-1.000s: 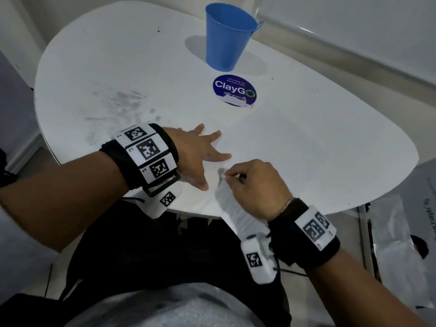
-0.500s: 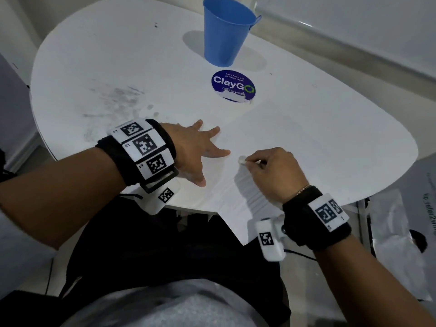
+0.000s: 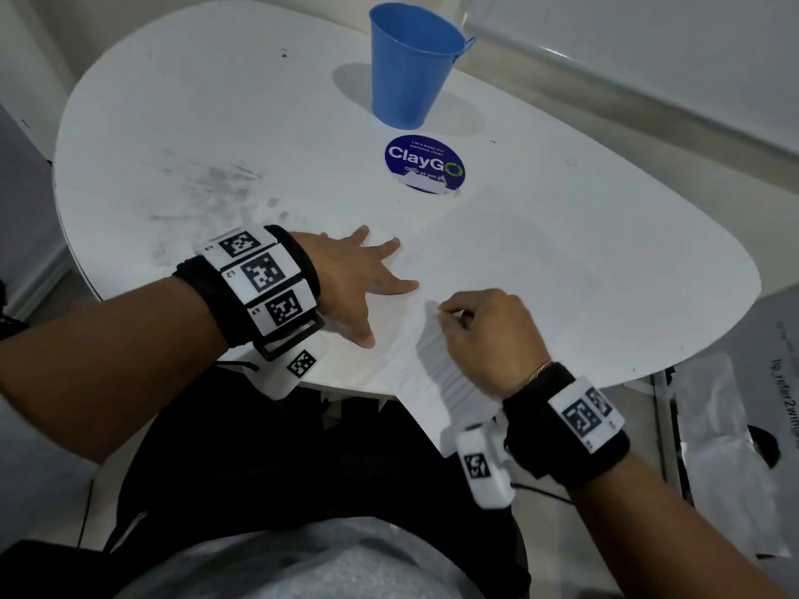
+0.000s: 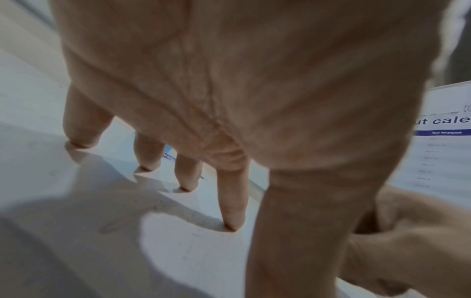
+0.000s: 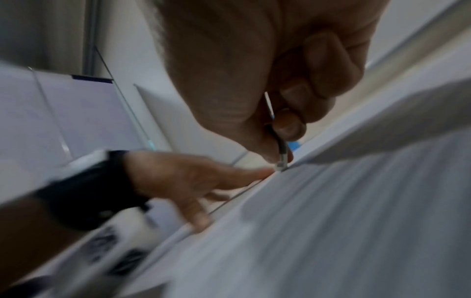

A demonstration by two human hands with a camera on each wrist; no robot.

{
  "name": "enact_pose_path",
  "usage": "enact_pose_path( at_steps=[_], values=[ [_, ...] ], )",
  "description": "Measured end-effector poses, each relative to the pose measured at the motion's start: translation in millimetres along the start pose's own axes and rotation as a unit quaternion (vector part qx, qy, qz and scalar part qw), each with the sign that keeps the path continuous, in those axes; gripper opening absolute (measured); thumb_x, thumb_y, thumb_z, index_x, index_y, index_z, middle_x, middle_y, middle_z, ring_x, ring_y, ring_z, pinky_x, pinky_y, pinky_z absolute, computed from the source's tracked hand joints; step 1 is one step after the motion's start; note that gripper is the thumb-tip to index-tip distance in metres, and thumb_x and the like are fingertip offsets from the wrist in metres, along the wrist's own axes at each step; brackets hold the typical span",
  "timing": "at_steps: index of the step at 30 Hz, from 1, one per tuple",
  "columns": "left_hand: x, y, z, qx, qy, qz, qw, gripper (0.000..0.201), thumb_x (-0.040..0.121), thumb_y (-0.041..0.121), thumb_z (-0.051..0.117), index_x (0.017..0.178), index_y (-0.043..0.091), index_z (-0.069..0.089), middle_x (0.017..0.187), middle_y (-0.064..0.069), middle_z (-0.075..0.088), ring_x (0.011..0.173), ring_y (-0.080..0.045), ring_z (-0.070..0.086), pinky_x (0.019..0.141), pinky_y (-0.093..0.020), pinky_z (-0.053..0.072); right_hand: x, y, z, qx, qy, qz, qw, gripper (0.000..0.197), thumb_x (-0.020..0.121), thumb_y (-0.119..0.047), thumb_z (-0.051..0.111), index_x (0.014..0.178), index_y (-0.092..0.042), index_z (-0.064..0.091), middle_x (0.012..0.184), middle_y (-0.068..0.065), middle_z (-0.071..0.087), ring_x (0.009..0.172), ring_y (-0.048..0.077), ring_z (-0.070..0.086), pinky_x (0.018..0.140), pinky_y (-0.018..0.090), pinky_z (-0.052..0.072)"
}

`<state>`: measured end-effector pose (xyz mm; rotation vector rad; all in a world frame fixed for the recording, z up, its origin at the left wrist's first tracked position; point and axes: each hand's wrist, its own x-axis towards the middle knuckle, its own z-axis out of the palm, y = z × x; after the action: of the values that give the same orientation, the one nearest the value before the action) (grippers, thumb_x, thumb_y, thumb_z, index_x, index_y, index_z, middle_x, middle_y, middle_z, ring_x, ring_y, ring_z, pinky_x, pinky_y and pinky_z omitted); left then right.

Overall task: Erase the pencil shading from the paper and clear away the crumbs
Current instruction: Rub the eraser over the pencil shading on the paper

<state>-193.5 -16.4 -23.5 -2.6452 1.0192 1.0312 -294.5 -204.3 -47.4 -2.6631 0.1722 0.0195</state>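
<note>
A white paper sheet (image 3: 497, 261) lies on the white table (image 3: 181, 101) and hangs over its near edge. Grey pencil shading (image 3: 436, 361) runs in streaks on the sheet's near part. My left hand (image 3: 367, 278) lies flat with spread fingers (image 4: 230, 211), pressing on the sheet's left side. My right hand (image 3: 443, 315) pinches a small pale eraser (image 5: 281, 161) between thumb and fingertips. The eraser's tip touches the paper at the far end of the shading, close to my left thumb (image 5: 244, 175). I can make out no crumbs.
A blue cup (image 3: 410, 67) stands at the back of the table, with a round ClayGo sticker (image 3: 424, 164) in front of it. Grey smudges (image 3: 216, 188) mark the table's left part. A printed sheet (image 3: 778, 382) lies off the table to the right.
My right hand slid the eraser away from me along the shading, then a little back. My left hand has stayed flat on the sheet.
</note>
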Motion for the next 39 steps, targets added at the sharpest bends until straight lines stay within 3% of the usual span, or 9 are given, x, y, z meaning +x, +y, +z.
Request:
enact_pose_path(
  at_steps=[3,7,11,15,20,24,29,34,39],
  values=[
    [-0.1,-0.5,-0.6,-0.004,0.001,-0.003,1.000,0.094,0.088,0.055,0.068,0.151,0.062,-0.001,0.163,0.014,-0.028,0.150,-0.020,-0.029,0.124,-0.058,0.001,0.6,-2.7,-2.2,0.006,-0.028,-0.003,1.000,0.015,0.091,-0.025,0.063,0.088,-0.023,0.077,0.072,-0.009,0.070,0.068,0.016,0.065,0.067,0.029,0.052],
    [-2.3,0.9,-1.5,0.002,-0.001,-0.002,1.000,0.092,0.090,0.055,0.066,0.151,0.061,-0.002,0.163,0.014,-0.028,0.151,-0.020,-0.028,0.124,-0.057,0.002,11.8,13.1,-11.1,0.009,0.026,0.049,0.998,0.015,0.090,-0.026,0.063,0.088,-0.025,0.077,0.079,-0.007,0.073,0.076,0.019,0.067,0.072,0.032,0.056],
    [-1.1,1.4,-0.7,0.006,0.000,-0.004,1.000,0.093,0.088,0.056,0.066,0.151,0.062,-0.003,0.163,0.014,-0.028,0.151,-0.021,-0.028,0.124,-0.058,0.003,-2.0,-4.9,-5.2,0.010,-0.046,-0.005,0.999,0.015,0.091,-0.024,0.062,0.089,-0.023,0.077,0.073,-0.007,0.071,0.071,0.018,0.065,0.071,0.032,0.055],
    [-2.3,2.5,-1.3,0.006,-0.001,-0.001,1.000,0.092,0.089,0.057,0.065,0.152,0.060,-0.003,0.163,0.012,-0.028,0.151,-0.022,-0.027,0.124,-0.058,0.002,13.1,12.4,-15.2,0.010,0.021,0.055,0.998,0.014,0.090,-0.028,0.064,0.087,-0.025,0.077,0.078,-0.009,0.073,0.075,0.017,0.067,0.075,0.033,0.056],
    [-1.7,2.3,-1.0,0.006,0.001,-0.003,1.000,0.093,0.089,0.055,0.066,0.151,0.061,-0.002,0.164,0.013,-0.027,0.151,-0.021,-0.027,0.124,-0.058,0.003,-1.4,-4.5,-8.3,0.000,-0.054,-0.013,0.998,0.015,0.092,-0.024,0.062,0.088,-0.023,0.077,0.062,-0.017,0.060,0.063,0.011,0.059,0.067,0.026,0.049],
    [-1.8,2.7,-0.5,0.013,0.003,-0.002,1.000,0.092,0.089,0.058,0.064,0.152,0.060,-0.003,0.164,0.011,-0.027,0.151,-0.022,-0.026,0.124,-0.058,0.003,15.3,17.9,-20.5,0.010,0.023,0.062,0.998,0.014,0.091,-0.027,0.064,0.086,-0.024,0.077,0.069,-0.016,0.065,0.071,0.014,0.063,0.067,0.026,0.048],
    [-0.3,0.8,-1.2,0.006,-0.004,-0.003,1.000,0.093,0.089,0.057,0.066,0.151,0.061,-0.003,0.163,0.013,-0.028,0.151,-0.022,-0.028,0.124,-0.058,0.003,-5.4,-7.6,-7.7,-0.015,-0.051,-0.023,0.998,0.018,0.092,-0.021,0.059,0.087,-0.021,0.077,0.076,-0.006,0.072,0.071,0.017,0.065,0.068,0.030,0.053],
    [-2.3,2.0,-2.1,0.012,-0.003,-0.004,1.000,0.091,0.090,0.057,0.063,0.152,0.060,-0.004,0.163,0.013,-0.028,0.151,-0.022,-0.027,0.124,-0.058,0.003,12.1,16.0,-20.6,-0.012,0.015,0.052,0.998,0.016,0.090,-0.023,0.062,0.085,-0.023,0.077,0.068,-0.008,0.067,0.069,0.019,0.064,0.067,0.028,0.051],
    [-1.7,1.2,-2.1,0.001,-0.007,-0.003,1.000,0.093,0.089,0.056,0.066,0.152,0.061,-0.002,0.163,0.013,-0.028,0.151,-0.021,-0.028,0.124,-0.058,0.004,-2.3,-1.6,-10.2,-0.001,-0.064,-0.009,0.998,0.015,0.091,-0.023,0.062,0.087,-0.023,0.077,0.070,-0.012,0.067,0.071,0.015,0.064,0.069,0.027,0.051]
  ],
)
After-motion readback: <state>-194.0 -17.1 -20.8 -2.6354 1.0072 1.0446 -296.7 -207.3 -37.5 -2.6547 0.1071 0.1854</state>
